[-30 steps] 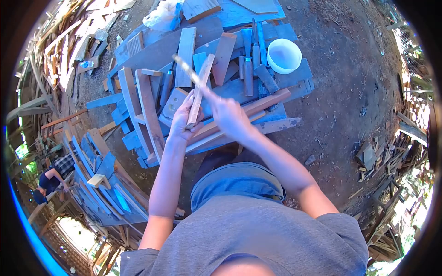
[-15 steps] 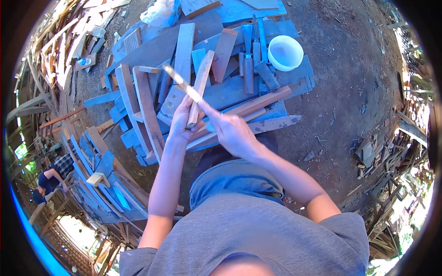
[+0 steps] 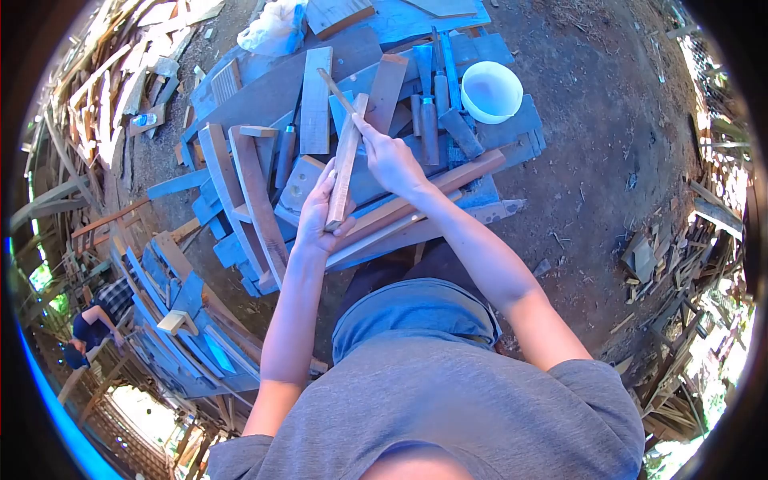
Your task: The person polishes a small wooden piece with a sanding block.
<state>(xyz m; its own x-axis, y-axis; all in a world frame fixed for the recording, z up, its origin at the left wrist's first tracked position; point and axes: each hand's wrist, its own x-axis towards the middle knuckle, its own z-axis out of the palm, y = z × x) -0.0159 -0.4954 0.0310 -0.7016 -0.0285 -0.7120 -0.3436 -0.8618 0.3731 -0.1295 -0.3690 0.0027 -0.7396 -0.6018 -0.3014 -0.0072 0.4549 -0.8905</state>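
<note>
My left hand [image 3: 318, 210] is closed round the lower end of a narrow wooden piece [image 3: 346, 164], which stands tilted up and away from me over the workbench. My right hand [image 3: 394, 165] grips a long thin tool that looks like a file [image 3: 334, 90]. The file lies crosswise over the upper part of the wood, its free end pointing up and left. My right fingers hide its near end. Beneath both hands are boards and wooden pieces on the bench [image 3: 360, 170].
A white bucket [image 3: 491, 92] stands at the bench's right, beside chisels [image 3: 430, 132] and other hand tools. A plastic bag [image 3: 272, 30] lies at the back. Long curved wooden pieces [image 3: 260, 200] rest at the left. Another person [image 3: 94, 320] bends near a second wood stack. Scrap wood lines both sides.
My right hand has moved up and away from me along the wood, taking the file with it. My left hand keeps hold of the wood, almost still.
</note>
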